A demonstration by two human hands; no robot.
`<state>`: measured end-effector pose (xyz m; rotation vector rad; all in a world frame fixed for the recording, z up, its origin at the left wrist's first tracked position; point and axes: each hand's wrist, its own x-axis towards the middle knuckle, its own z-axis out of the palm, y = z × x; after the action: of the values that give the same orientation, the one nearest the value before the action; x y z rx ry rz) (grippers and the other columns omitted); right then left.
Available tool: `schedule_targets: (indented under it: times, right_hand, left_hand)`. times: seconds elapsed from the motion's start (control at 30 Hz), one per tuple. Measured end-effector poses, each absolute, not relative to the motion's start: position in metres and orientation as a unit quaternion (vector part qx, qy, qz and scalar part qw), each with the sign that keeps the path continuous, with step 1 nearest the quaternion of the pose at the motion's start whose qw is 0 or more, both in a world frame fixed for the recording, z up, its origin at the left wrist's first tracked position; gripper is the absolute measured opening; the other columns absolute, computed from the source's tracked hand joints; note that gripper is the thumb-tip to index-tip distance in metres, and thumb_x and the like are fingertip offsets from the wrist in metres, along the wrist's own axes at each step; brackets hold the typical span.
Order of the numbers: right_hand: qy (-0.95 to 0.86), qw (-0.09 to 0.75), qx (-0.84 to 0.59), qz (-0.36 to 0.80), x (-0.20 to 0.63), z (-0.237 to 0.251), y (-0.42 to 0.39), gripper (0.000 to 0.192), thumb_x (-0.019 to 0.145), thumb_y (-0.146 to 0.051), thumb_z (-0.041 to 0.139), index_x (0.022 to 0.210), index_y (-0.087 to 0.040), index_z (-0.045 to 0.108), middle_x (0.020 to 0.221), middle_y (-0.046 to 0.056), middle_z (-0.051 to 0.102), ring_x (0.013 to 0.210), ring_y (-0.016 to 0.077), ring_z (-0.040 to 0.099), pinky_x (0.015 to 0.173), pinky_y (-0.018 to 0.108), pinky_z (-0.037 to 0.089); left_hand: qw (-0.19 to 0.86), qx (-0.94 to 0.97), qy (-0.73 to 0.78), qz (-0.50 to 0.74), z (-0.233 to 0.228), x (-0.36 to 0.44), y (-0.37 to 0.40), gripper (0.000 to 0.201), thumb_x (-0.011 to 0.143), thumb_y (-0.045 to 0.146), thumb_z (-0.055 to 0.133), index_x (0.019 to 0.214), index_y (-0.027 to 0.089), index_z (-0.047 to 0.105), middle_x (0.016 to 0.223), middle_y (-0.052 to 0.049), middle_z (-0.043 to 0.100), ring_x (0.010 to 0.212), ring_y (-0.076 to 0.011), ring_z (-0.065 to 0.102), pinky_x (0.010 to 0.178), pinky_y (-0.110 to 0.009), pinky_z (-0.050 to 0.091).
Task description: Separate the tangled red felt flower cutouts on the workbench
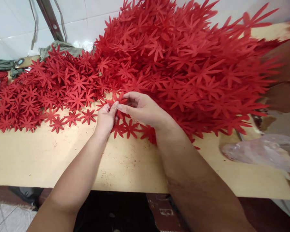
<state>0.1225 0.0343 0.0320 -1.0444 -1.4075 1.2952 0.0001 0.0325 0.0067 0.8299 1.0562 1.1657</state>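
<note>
Between my two hands, near the middle of the table, is a red flower-shaped cutout (118, 99) with narrow petals. My left hand (106, 117) pinches its near side between thumb and finger. The thumb of my right hand (141, 108) presses at the same spot, its fingers curled around the right side of the cutout. Just below lie several loose red cutouts (130, 128) on the table. Left of my left hand, a few more single cutouts (88, 116) rest flat in a row. Whether the held piece is one layer or more, I cannot tell.
A tall heap of red cutouts (183, 64) rises behind and right of my hands. A lower heap (50, 83) spreads left along the tiled wall (12, 19). Green cloth (60, 48) lies behind it. At right is a clear plastic bag (263, 149) on the wooden table (130, 174).
</note>
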Motion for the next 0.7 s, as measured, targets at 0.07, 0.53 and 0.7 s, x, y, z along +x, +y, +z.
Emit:
schedule_targets:
  times: [0.07, 0.53, 0.7]
  right_hand:
    - [-0.569, 0.465, -0.428, 0.526, 0.124, 0.031, 0.036, 0.038, 0.058, -0.046, 0.08, 0.081, -0.02, 0.064, 0.077, 0.001, 0.066, 0.073, 0.0152, 0.063, 0.075, 0.033, 0.054]
    - [-0.503, 0.517, -0.512, 0.467, 0.13, 0.026, 0.04, 0.034, 0.053, -0.026, 0.083, 0.079, -0.018, 0.062, 0.075, 0.001, 0.065, 0.07, 0.0142, 0.062, 0.076, 0.035, 0.055]
    - [-0.528, 0.456, -0.484, 0.528, 0.12, 0.021, 0.039, 0.045, 0.052, -0.034, 0.084, 0.087, -0.017, 0.061, 0.084, 0.004, 0.067, 0.08, 0.018, 0.065, 0.083, 0.039, 0.054]
  left_hand:
    - [0.627, 0.365, 0.465, 0.507, 0.007, 0.0, 0.032, 0.041, 0.068, 0.05, 0.073, 0.057, 0.019, 0.048, 0.042, 0.007, 0.043, 0.039, -0.0043, 0.036, 0.043, -0.021, 0.026]
    - [0.643, 0.274, 0.44, 0.564, 0.009, 0.0, 0.033, 0.021, 0.086, 0.035, 0.056, 0.082, 0.017, 0.066, 0.079, -0.003, 0.071, 0.09, -0.0166, 0.068, 0.081, -0.03, 0.054]
    - [0.682, 0.235, 0.38, 0.579, 0.008, -0.002, 0.036, 0.022, 0.089, 0.032, 0.051, 0.087, 0.016, 0.066, 0.094, -0.005, 0.072, 0.109, -0.0174, 0.063, 0.095, -0.032, 0.049]
